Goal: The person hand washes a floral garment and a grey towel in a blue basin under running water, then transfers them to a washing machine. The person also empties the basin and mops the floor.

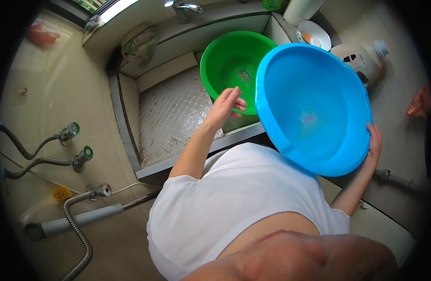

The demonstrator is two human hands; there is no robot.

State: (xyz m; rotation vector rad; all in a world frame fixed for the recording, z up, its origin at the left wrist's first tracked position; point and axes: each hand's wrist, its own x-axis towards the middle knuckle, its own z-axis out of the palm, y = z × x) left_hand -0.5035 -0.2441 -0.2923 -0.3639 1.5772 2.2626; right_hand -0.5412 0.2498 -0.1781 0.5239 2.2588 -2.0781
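Note:
My right hand [375, 140] grips the outer rim of a large blue plastic basin [317, 140], which is tilted and leans against the front of my white shirt. A faint printed mark shows on the basin's floor. Its left rim overlaps a green plastic basin [236, 70] that sits in the right part of a tiled sink trough [173, 112]. Over the near rim of the green basin hovers my left hand [230, 105], fingers loosely bent with nothing visible in them. Whether it touches that rim cannot be told.
A chrome faucet [182, 10] stands behind the trough; a cloth [140, 45] hangs at its back left corner. To the right are a white bowl [315, 35] and a capped plastic jug [363, 61]. Valves with flexible hoses [36, 163] line the left wall.

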